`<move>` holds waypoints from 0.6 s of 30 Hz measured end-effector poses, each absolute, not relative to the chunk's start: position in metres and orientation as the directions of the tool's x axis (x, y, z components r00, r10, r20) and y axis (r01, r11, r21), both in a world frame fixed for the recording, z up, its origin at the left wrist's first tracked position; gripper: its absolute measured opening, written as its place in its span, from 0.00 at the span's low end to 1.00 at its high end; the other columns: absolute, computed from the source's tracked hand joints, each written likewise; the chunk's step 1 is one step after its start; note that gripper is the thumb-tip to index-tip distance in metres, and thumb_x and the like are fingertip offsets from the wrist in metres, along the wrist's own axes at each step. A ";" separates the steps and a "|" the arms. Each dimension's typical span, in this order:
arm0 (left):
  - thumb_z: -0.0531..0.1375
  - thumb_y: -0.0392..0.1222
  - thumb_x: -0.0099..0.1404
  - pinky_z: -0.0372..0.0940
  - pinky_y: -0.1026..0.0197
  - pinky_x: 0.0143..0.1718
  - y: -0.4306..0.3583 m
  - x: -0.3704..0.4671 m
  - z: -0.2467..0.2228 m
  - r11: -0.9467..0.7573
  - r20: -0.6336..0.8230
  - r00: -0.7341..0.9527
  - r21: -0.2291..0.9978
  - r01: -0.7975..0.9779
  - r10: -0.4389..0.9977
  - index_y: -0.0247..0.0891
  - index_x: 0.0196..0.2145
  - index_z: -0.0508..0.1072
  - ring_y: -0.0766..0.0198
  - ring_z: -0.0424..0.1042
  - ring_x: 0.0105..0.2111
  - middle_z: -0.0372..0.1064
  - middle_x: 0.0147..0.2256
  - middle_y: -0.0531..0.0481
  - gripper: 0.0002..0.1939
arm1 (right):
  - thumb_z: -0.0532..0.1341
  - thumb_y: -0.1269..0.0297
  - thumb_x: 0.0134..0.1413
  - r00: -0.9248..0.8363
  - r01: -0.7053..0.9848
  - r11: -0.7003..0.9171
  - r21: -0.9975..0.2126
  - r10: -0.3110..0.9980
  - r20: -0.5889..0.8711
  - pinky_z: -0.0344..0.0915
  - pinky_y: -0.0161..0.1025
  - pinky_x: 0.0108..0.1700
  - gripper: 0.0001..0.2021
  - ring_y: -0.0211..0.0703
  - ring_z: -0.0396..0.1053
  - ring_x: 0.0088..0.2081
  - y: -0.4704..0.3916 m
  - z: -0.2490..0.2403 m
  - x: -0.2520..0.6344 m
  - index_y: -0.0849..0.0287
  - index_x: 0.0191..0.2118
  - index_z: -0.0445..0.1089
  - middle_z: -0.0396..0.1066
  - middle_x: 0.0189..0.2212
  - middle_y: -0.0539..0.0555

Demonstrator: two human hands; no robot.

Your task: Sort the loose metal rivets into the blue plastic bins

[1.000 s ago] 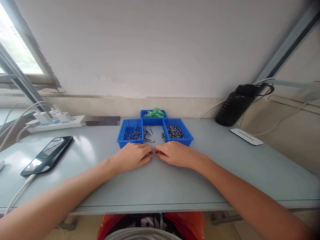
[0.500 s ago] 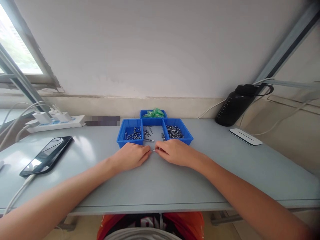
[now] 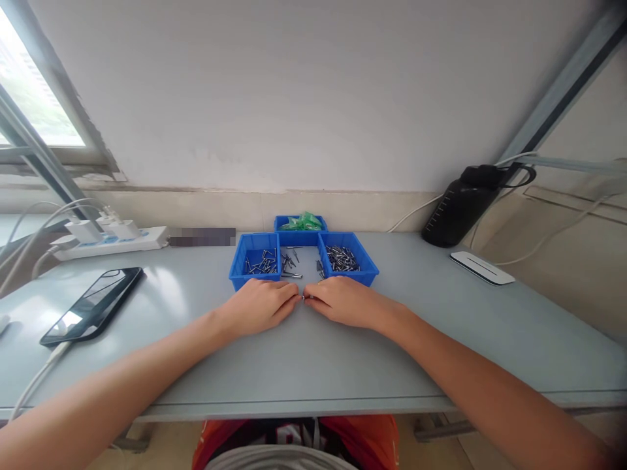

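Note:
My left hand (image 3: 262,305) and my right hand (image 3: 347,300) meet fingertip to fingertip over the table, just in front of the blue bins. Both are pinched closed. A tiny bit of a shiny metal piece (image 3: 303,297) shows between them, the rest covered by the fingers; it resembles a small screw or pin. The left blue bin (image 3: 240,264) has several slim metal fasteners in it. A dense pile of similar metal pieces (image 3: 341,258) fills the right blue bin (image 3: 365,261). Loose metal fasteners (image 3: 289,261) lie on the table between the bins.
Behind stands another blue bin (image 3: 300,238) with green plastic bags (image 3: 304,222). On the left are a phone (image 3: 93,305) on a cable and a white power strip (image 3: 112,243). A black bottle (image 3: 458,205) leans at right, near a flat white device (image 3: 482,267).
My fingertips have drawn closer together, the left moving slightly right, so less of the metal piece shows. The bins and other objects have stayed put.

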State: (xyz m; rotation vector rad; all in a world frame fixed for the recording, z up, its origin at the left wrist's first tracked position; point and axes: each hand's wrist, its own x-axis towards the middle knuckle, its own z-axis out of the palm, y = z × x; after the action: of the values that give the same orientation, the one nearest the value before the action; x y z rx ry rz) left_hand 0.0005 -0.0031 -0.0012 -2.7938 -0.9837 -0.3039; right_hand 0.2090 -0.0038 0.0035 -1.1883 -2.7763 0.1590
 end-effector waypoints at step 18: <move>0.47 0.45 0.71 0.62 0.65 0.29 -0.001 -0.003 -0.004 -0.837 0.299 0.805 -0.035 0.546 0.512 0.39 0.42 0.69 0.67 0.71 0.33 0.70 0.35 0.51 0.14 | 0.50 0.60 0.63 -0.713 0.676 0.719 -0.163 0.694 0.101 0.57 0.36 0.32 0.12 0.42 0.71 0.32 -0.004 0.004 0.207 0.58 0.35 0.67 0.74 0.30 0.53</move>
State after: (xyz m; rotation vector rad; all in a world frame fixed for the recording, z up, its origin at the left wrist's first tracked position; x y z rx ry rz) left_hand -0.0031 -0.0011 -0.0037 -2.8704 -0.8448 -0.4235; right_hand 0.2074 -0.0036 0.0036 -1.1099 -2.7666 0.1710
